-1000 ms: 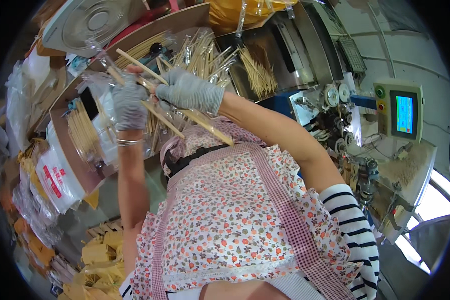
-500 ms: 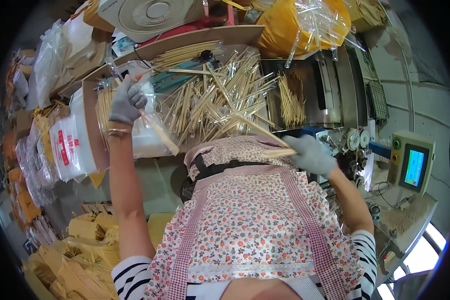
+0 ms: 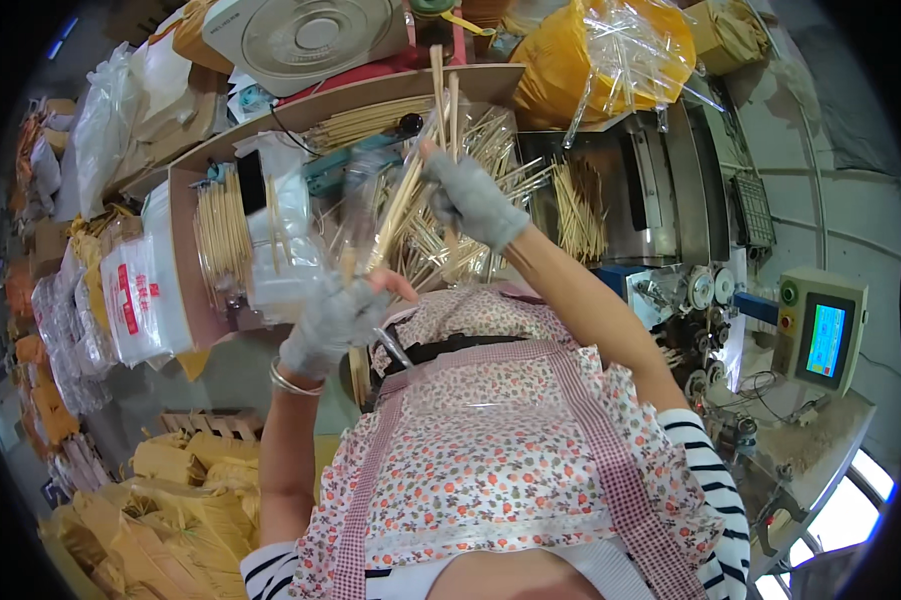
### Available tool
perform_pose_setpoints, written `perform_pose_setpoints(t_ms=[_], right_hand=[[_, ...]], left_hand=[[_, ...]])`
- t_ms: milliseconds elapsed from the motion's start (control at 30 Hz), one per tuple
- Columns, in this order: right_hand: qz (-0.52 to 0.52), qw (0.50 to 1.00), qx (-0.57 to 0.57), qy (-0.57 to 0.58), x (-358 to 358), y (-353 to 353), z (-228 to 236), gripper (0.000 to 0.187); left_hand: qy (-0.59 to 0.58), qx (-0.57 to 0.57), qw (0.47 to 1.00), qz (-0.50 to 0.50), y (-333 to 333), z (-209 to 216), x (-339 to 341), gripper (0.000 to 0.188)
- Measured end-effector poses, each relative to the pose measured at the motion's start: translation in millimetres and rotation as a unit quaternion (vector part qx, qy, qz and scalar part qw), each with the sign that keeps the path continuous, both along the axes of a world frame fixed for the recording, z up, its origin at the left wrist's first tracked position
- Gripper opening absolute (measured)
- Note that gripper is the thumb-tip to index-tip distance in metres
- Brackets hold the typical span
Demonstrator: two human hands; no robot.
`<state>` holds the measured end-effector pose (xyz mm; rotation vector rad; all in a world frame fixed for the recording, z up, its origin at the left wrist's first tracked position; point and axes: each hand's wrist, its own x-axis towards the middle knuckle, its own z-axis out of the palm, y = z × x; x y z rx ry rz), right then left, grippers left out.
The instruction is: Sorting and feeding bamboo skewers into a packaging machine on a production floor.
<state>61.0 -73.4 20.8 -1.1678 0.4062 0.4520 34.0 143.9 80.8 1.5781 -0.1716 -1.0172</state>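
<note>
Both my hands wear grey fingerless-tipped gloves. My left hand (image 3: 335, 318) is closed round a blurred clear plastic bag (image 3: 362, 205) and some wooden chopsticks, whose ends show below the fist. My right hand (image 3: 475, 195) is closed on a few pale wooden chopsticks (image 3: 437, 85) that point up and away from me. Between the two hands slants another bundle of chopsticks (image 3: 400, 212); which hand bears it I cannot tell. Under my hands lies a heap of chopsticks in clear wrappers (image 3: 485, 245), inside a shallow cardboard-walled tray (image 3: 185, 250).
Loose sticks (image 3: 222, 235) and clear bags (image 3: 275, 285) lie at the tray's left. A teal tool (image 3: 335, 170) sits behind. At right are more sticks (image 3: 577, 210) on a metal machine (image 3: 650, 190) and a control screen (image 3: 825, 340). A yellow sack (image 3: 550, 65) stands at the back.
My left hand has come down and right from the tray's left side, with the plastic bag. My right hand has moved up and left over the heap with its chopsticks, and the hands are now close together.
</note>
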Motion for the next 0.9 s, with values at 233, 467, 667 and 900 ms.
perform_pose_setpoints(t_ms=[233,467,667,900], right_hand=[[-0.159,0.979,0.117,-0.04,13,-19,-7,0.022],[-0.155,0.98,0.116,-0.051,-3,-26,-2,0.024],[-0.156,0.978,0.124,-0.065,-13,-28,0,0.026],[-0.158,0.972,0.158,-0.076,-15,-30,-5,0.026]], left_hand=[[0.134,-0.059,0.989,0.015,3,-13,-13,0.035],[0.144,-0.05,0.988,0.011,4,-22,-10,0.035],[0.099,-0.018,0.995,-0.016,-2,-21,-11,0.036],[0.101,-0.009,0.995,-0.025,0,-24,-9,0.036]])
